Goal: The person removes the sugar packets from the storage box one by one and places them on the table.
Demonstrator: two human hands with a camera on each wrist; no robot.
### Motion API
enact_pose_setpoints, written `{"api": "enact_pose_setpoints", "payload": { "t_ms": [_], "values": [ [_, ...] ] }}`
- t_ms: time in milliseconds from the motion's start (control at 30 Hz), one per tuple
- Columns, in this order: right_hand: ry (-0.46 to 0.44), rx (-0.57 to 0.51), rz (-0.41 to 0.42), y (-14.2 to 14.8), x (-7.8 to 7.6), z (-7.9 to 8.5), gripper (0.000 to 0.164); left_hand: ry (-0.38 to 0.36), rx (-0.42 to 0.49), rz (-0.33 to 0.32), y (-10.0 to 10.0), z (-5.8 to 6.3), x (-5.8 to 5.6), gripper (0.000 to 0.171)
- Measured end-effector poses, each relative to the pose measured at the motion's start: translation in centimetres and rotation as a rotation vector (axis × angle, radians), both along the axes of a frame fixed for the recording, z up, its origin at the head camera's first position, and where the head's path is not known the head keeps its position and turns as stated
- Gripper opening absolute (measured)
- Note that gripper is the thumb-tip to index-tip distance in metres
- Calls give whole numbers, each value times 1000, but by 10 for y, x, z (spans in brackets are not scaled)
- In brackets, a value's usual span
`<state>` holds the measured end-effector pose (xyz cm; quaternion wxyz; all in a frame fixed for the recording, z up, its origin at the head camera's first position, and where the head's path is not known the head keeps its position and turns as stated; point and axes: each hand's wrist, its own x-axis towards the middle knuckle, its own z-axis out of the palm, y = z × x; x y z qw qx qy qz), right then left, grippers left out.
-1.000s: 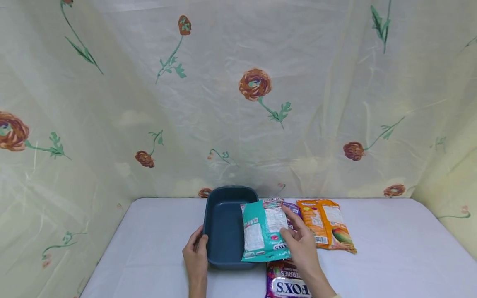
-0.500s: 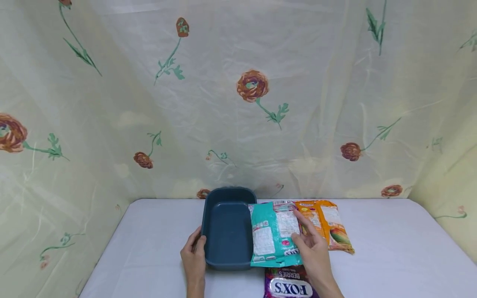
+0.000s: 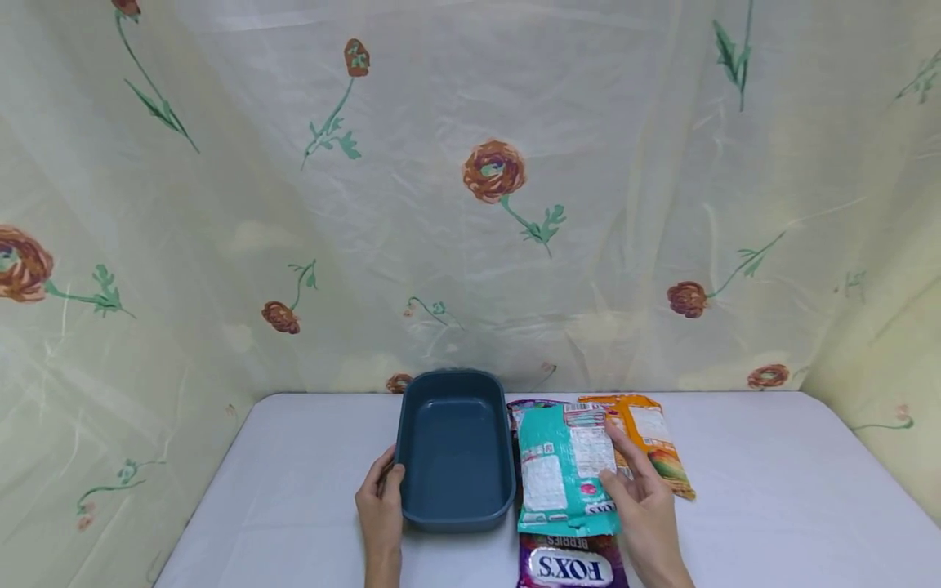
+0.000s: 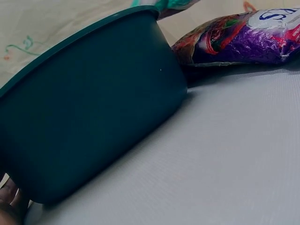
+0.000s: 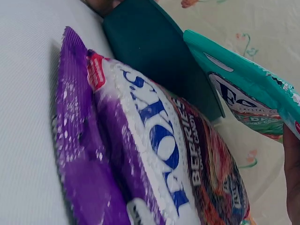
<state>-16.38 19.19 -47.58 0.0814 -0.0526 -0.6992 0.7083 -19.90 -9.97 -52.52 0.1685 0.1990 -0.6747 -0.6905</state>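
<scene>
My right hand [image 3: 647,510] pinches a teal candy bag [image 3: 544,482] by its right side, thumb on top. The bag is held up just right of a dark blue plastic tub [image 3: 456,457], which stands upright with nothing inside. Against the tub's left wall rests my left hand [image 3: 380,498], its thumb and fingers apart at the outer side. Only a bit of that hand's fingers [image 4: 11,199] shows by the tub's base corner in the left wrist view. Below the teal bag lies a purple Fox's Berries candy bag [image 3: 569,563], seen large in the right wrist view.
An orange candy bag [image 3: 654,433] with a mango picture lies at the back right, partly behind the teal bag. Another purple bag [image 3: 532,403] is mostly covered by it. A floral curtain [image 3: 588,245] hangs behind the white table [image 3: 764,490].
The teal bag has moved right in my right hand, from over the tub's right edge to beside the tub. My left hand has stayed at the tub's left wall.
</scene>
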Motion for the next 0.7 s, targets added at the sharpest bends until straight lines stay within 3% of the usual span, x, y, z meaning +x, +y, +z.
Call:
{"api": "enact_pose_setpoints", "payload": {
  "t_ms": [200, 700],
  "values": [
    [-5, -48, 5, 10, 4, -3, 56, 8, 7, -9, 0, 0, 1, 33],
    [-84, -22, -78, 29, 13, -9, 57, 20, 23, -12, 0, -1, -1, 32]
  ]
}}
